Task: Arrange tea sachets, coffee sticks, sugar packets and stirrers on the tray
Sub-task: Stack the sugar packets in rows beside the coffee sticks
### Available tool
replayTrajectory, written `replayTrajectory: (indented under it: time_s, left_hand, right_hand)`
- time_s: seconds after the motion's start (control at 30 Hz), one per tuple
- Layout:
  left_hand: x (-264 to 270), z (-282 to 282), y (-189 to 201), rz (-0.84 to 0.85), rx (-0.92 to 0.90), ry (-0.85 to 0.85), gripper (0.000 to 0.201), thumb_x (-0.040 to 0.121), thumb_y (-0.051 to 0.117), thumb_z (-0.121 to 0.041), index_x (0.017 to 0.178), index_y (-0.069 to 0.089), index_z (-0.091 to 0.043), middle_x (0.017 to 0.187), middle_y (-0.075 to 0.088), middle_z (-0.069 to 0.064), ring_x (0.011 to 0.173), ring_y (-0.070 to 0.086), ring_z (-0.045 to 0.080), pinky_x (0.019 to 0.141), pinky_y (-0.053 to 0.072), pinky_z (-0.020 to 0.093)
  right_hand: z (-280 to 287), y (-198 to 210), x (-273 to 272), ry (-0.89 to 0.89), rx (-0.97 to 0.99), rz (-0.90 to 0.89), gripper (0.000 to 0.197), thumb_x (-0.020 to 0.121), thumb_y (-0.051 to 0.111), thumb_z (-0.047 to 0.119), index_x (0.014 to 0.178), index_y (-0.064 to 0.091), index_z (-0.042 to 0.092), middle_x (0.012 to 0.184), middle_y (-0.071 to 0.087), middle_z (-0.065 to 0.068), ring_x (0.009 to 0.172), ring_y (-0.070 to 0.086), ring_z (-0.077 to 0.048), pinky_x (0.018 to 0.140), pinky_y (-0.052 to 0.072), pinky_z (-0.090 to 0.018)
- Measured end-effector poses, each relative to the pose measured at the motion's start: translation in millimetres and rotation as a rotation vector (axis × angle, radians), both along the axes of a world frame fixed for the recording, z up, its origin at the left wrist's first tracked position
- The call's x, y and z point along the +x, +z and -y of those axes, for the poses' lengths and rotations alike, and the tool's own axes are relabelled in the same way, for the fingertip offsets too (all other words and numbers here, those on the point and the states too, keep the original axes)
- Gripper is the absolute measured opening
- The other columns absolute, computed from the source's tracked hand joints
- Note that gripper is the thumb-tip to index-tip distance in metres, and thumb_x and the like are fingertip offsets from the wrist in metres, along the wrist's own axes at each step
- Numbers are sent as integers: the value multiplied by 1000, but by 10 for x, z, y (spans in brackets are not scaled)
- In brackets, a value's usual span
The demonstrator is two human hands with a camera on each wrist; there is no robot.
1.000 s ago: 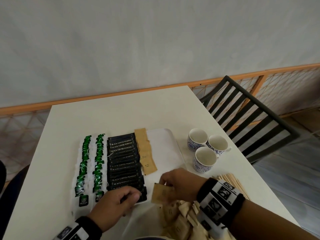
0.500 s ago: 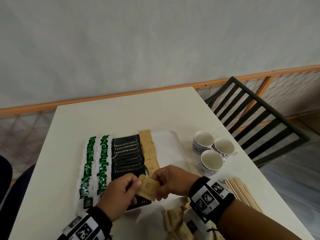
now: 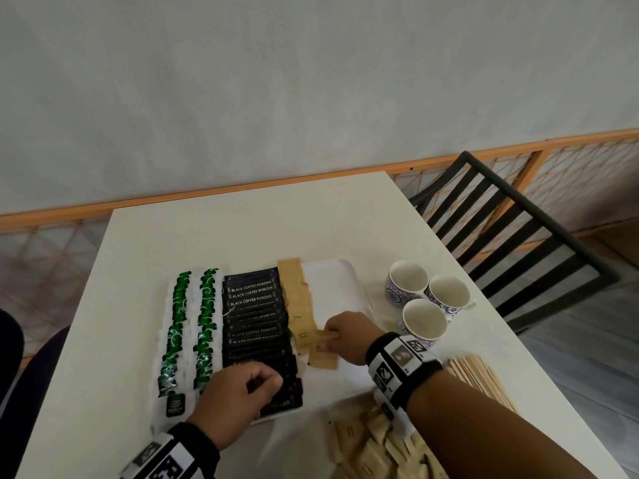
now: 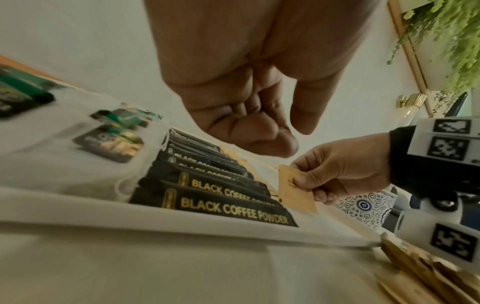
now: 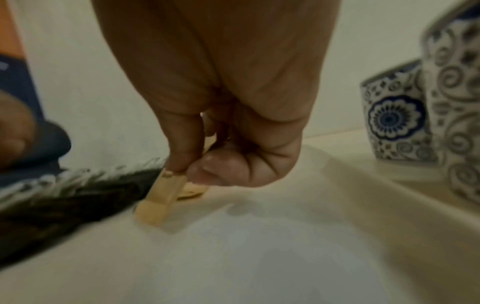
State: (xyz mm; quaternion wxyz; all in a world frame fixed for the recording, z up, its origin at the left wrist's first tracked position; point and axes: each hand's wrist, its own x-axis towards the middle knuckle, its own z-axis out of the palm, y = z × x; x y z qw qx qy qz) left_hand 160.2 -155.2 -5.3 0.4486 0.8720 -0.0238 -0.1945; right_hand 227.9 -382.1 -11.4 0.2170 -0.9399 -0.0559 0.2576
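The right hand [image 3: 347,335] pinched a brown sugar packet [image 3: 323,354] over the tray [image 3: 332,281] — grip clamped on it; the left hand [image 3: 235,395] hovered, fingers loosely curled, holding nothing.

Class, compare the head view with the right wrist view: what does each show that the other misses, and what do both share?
Head view only: the tea sachets, stirrers, loose sugar pile and chair.
Right wrist view only: the underside of the right hand, thumb and finger pinching the packet's edge.
Both: the sugar packet, cups, coffee sticks and tray.
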Motion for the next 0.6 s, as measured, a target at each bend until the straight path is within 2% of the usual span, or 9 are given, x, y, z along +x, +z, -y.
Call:
replayTrajectory:
  time_s: [0.1, 0.13, 0.23, 0.4, 0.5, 0.6]
  left_hand:
    - [-20, -43, -21, -5, 14, 13, 14, 89, 65, -28, 78, 72, -28, 70, 71, -7, 51, 62, 8, 55, 49, 18]
    - [-24, -55, -29, -4, 11, 23, 14, 89, 65, -28, 77, 72, -28, 69, 71, -5, 50, 61, 8, 55, 49, 17]
    - [-34, -83, -42, -6, 1, 45, 15, 89, 65, -26, 76, 72, -27, 69, 71, -2, 50, 61, 8, 54, 49, 18]
    - [-46, -127, -70, -7, 0, 53, 14, 89, 65, -25, 77, 72, -26, 68, 70, 1, 49, 61, 10, 53, 50, 21]
    - [-55, -137, -78, -11, 3, 55, 15, 90, 65, -24, 77, 72, -24, 69, 70, 2, 49, 62, 11, 53, 50, 20]
    - [-55, -140, -78, -11, 1, 61, 15, 90, 65, -24, 77, 72, -24, 68, 69, 2, 49, 61, 10, 53, 50, 18]
  right_hand:
    - [-64, -54, 87, 31, -79, -22, 30, 89, 65, 39, 74, 54, 15, 91, 55, -4, 87, 48, -20, 74, 35, -25]
    - [-91, -70, 118, 7, -72, -28, 30, 89, 65, 40, 77, 56, 14, 91, 53, -3, 87, 47, -19, 74, 35, -26]
    - [-161, -100, 182, -21, -79, -4, 41, 89, 64, 42, 108, 62, 6, 103, 59, -8, 97, 54, -23, 79, 40, -28]
    - [-225, -149, 173, -132, -35, 31, 45, 86, 69, 37, 118, 53, 10, 117, 59, -8, 106, 56, -24, 85, 47, -30]
    - [-226, -152, 145, -244, -16, 50, 54, 83, 73, 39, 119, 46, 9, 118, 57, -9, 105, 56, -23, 76, 43, -27]
    - [-231, -127, 109, -279, -49, 10, 57, 83, 72, 40, 119, 48, 4, 116, 59, -9, 100, 58, -22, 69, 42, -23]
